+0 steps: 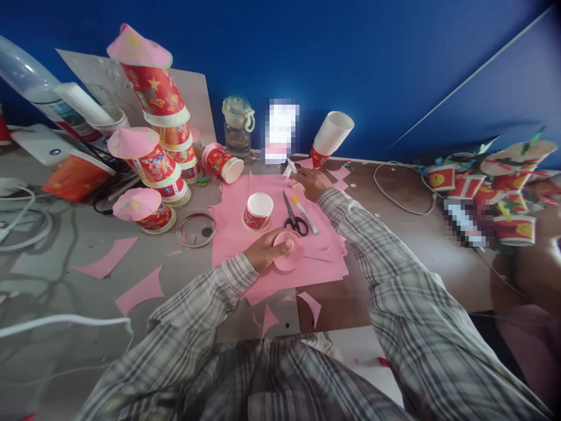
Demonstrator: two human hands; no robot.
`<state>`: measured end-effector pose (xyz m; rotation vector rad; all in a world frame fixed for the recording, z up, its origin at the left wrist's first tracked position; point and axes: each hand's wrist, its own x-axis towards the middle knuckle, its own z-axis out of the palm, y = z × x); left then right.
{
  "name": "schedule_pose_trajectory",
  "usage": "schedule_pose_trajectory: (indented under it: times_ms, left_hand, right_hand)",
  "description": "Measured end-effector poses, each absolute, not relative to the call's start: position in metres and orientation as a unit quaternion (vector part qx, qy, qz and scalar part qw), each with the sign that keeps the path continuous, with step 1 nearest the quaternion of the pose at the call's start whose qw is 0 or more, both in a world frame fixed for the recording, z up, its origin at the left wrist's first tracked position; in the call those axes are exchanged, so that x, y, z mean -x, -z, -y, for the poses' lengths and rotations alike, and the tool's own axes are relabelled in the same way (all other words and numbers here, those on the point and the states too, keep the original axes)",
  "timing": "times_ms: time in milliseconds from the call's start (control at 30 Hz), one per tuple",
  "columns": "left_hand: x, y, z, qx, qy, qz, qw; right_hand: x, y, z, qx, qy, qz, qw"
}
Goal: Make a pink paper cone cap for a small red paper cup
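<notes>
My left hand [268, 252] is closed on a pink paper disc [289, 262], with the thumb pressed on its face. Farther forward, my right hand [312, 182] has its fingers bent down at a small white object [289, 168], whose kind I cannot make out. Between the hands, on stacked pink paper sheets [232, 228], lie black-handled scissors [295, 222] and a yellow-and-white marker pen [304, 213]. A red patterned paper cup [258, 215] stands just beyond my left hand, its white side up.
Stacked red cups with pink paper cones [140, 49] stand at the left. A water bottle [238, 128] and a leaning stack of paper cups [333, 134] are at the back. Pink scraps [140, 291] lie around. Decorated cups [468, 184] and another person's arm [541, 263] are at the right.
</notes>
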<state>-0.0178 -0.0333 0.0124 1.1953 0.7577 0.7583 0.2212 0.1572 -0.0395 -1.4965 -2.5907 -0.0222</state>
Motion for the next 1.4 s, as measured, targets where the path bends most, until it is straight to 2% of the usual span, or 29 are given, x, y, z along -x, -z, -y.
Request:
schedule_pose_trajectory:
  times_ms: [133, 333, 567, 800, 1000, 1200, 1400]
  left_hand:
    - [0.019, -0.016, 0.033, -0.536, -0.344, -0.34, 0.692]
    - [0.018, -0.018, 0.033, -0.529, -0.342, -0.332, 0.702]
    - [0.019, -0.011, 0.033, -0.536, -0.353, -0.332, 0.692]
    - [0.019, -0.012, 0.032, -0.522, -0.352, -0.329, 0.704]
    - [0.019, -0.014, 0.032, -0.515, -0.357, -0.328, 0.707]
    - [0.018, -0.015, 0.032, -0.517, -0.343, -0.338, 0.708]
    - [0.018, -0.014, 0.033, -0.497, -0.34, -0.335, 0.725]
  right_hand:
    - [-0.218, 0.032, -0.16, 0.533, 0.008, 0.843, 0.07]
    - [-0.214, 0.023, -0.14, 0.602, -0.042, 0.775, 0.187]
    - [-0.184, 0.03, -0.143, 0.649, -0.103, 0.741, 0.136]
    - [-0.198, 0.028, -0.146, 0.639, -0.111, 0.746, 0.15]
    - [-0.22, 0.027, -0.121, 0.627, -0.124, 0.734, 0.23]
    - [-0.216, 0.034, -0.095, 0.607, -0.192, 0.732, 0.241]
    - [-0.213, 0.048, -0.098, 0.566, -0.198, 0.733, 0.321]
